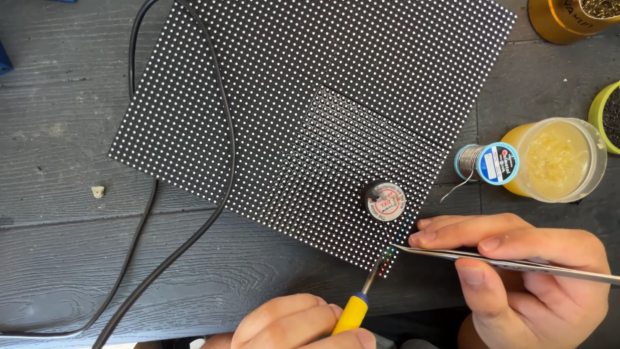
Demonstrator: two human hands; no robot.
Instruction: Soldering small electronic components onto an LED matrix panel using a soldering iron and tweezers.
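Observation:
A black LED matrix panel [310,84] covered in white dots lies on the dark wooden table. My left hand [290,323] grips a soldering iron [356,304] with a yellow handle, its tip touching the panel's lower corner. My right hand [516,265] pinches metal tweezers [516,264], whose point meets the same corner where red, green and blue dots show. A small round tin [385,201] with a red and white label sits on the panel just above that corner.
A black cable [213,194] loops over the panel's left part and across the table. A solder spool [485,163] and a jar of yellowish paste [558,159] stand at the right. A gold-coloured container [562,19] and a green-rimmed pot [607,116] are at the far right.

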